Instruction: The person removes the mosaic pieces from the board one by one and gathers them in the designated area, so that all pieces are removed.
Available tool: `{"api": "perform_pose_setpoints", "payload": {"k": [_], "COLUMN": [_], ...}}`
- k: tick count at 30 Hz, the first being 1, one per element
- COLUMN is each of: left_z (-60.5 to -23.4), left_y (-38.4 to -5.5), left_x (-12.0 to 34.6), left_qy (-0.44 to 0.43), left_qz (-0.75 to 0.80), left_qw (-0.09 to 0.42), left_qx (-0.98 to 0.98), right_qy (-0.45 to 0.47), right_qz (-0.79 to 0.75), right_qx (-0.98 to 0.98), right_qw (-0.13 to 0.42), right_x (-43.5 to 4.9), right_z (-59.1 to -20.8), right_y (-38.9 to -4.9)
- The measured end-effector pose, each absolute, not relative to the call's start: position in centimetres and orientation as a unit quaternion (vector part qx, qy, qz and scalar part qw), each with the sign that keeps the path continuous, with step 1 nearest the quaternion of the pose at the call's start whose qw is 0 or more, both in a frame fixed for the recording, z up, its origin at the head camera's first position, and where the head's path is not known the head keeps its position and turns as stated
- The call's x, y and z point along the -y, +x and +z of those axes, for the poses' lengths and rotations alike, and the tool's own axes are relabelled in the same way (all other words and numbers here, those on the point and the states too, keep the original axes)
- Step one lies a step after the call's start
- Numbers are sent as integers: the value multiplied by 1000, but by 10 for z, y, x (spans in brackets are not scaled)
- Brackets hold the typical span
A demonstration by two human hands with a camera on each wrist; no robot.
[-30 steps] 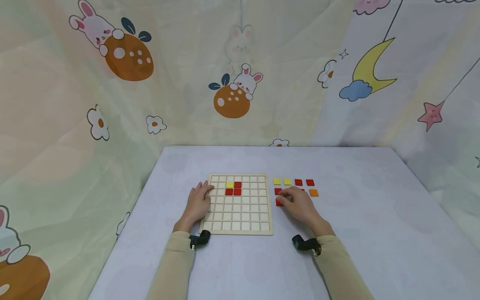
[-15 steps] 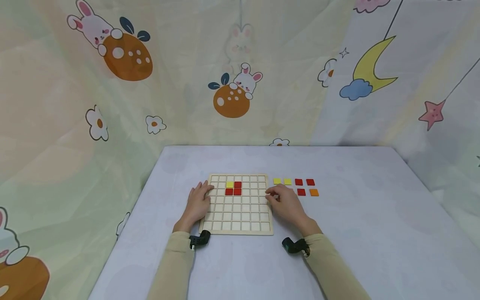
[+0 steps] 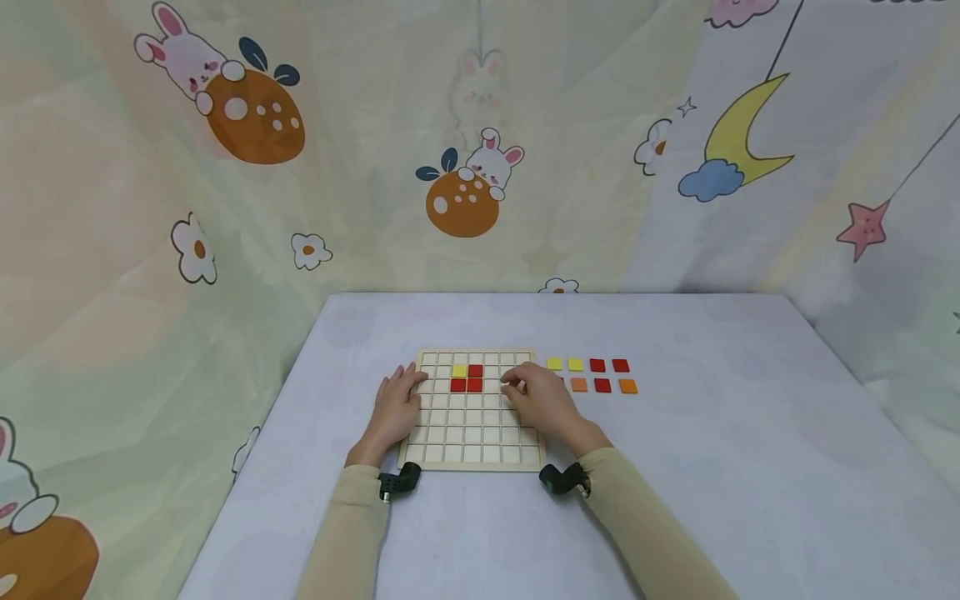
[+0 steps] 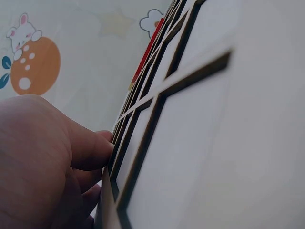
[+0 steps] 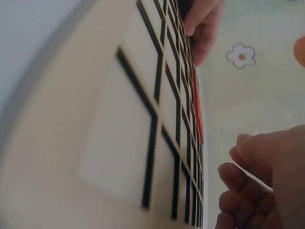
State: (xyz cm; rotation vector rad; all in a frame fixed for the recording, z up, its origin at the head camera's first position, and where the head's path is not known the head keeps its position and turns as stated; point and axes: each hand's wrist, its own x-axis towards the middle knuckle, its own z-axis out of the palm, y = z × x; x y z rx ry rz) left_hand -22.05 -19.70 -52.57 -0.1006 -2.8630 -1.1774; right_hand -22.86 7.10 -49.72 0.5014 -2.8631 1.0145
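Note:
A wooden grid board lies on the table, with one yellow tile and three red tiles set together in its upper cells. My left hand rests at the board's left edge; in the left wrist view the left fingers touch that edge. Over the right part of the board is my right hand, thumb and index finger brought together in a pinch. The red tile it carries from the right is hidden by the fingers. In the right wrist view the right thumb and index fingertip stand close together above the grid.
Right of the board lie loose tiles in rows: yellow tiles, red tiles and orange tiles. One red tile is partly covered by the right hand. A patterned cloth hangs behind the white table.
My right hand has moved left from the loose tiles, over the board's right edge and onto its right columns. The orange tile it covered now shows. My left hand stays put.

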Motion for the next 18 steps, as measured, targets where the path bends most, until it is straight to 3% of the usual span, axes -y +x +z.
{"api": "perform_pose_setpoints", "payload": {"k": [18], "left_z": [-527], "left_y": [-223], "left_x": [197], "left_qy": [-31], "left_qz": [-375], "left_qw": [16], "left_qx": [926], "right_qy": [194], "right_qz": [316], "right_qx": [929], "right_qw": [3], "right_x": [-39], "right_z": [-502], "right_y": [-241]}}
